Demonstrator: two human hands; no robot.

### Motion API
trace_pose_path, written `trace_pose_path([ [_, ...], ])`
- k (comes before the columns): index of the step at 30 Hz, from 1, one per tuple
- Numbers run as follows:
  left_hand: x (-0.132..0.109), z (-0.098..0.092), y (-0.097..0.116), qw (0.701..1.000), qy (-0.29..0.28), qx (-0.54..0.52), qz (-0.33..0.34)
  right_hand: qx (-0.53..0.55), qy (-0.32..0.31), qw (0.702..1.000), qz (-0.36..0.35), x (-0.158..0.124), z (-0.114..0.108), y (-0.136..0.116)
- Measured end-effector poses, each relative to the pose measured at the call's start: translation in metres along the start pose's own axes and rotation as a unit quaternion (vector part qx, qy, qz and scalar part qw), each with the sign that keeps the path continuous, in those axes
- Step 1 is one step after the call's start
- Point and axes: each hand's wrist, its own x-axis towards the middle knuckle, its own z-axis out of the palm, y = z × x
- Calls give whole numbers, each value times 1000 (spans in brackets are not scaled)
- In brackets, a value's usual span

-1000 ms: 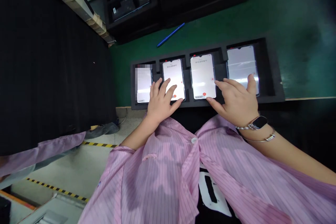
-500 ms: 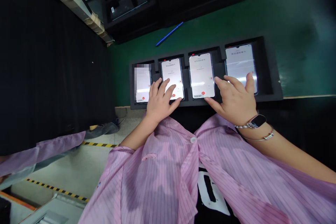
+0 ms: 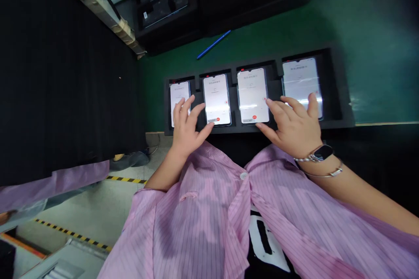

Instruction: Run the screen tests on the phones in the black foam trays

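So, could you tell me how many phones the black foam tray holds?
4, side by side in the black foam tray: leftmost phone and second phone under the left hand, third phone and rightmost phone under the right hand.

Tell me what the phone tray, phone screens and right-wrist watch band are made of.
The tray looks like matte black foam, with cut-out pockets. The phone screens look like glossy glass, given their sharp reflections. The watch band looks like polished silver-coloured metal links, though the exact metal is unclear.
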Motion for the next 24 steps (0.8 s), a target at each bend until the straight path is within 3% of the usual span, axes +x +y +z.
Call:
trace_pose_path([
  [3,-17,-21,-23,999,39,27,-5,-20,18,999,-20,-2,2,-4],
  [5,-29,-27,-36,998,13,60,-29,-26,32,999,-33,-3,4,-7],
  [9,-43,-21,-47,991,-57,88,-84,8,57,998,-14,-6,3,2],
  [14,-38,-12,-46,992,-38,70,-95,24,144,987,72,-13,-23,40],
  [19,-31,-4,-55,995,11,72,-64,32,89,985,142,-24,-32,59],
  [22,-31,-4,-55,994,9,86,-60,53,61,984,159,-28,-28,59],
  [24,-31,-5,-52,993,4,98,-65,60,79,983,157,-22,-31,54],
])
